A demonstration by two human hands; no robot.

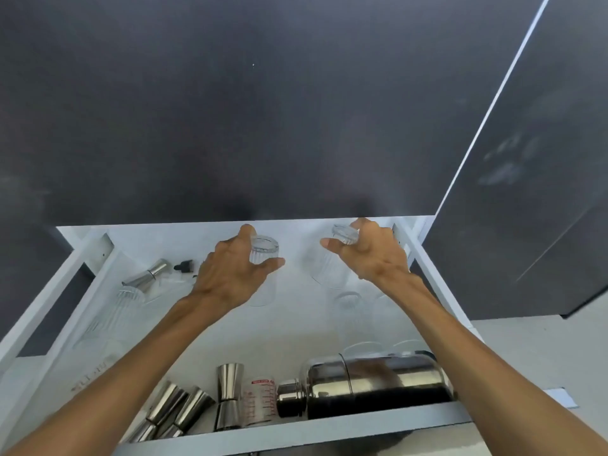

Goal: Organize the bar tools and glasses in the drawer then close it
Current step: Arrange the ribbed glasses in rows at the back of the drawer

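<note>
Two glasses are in my grip at once, one per hand, both at the far end of the open drawer. My left hand wraps a ribbed tumbler, fingers curled closed around its wall with the thumb on the near side. My right hand pinches the base of a second clear glass, which hangs upside down or tilted beneath it; the glass is so transparent that I cannot tell which. I judge I am holding them back there to line the glassware along the rear wall, away from the metal tools.

Those tools sit at the near edge: a cocktail shaker lying on its side, a small measuring cup just beside its cap, an upright jigger, and two more jiggers leaning together on the left. Another jigger and a dark pourer lie at the far left, near a ribbed glass on its side. More clear glasses rest under my right forearm. Sorting is midway; closing comes later.
</note>
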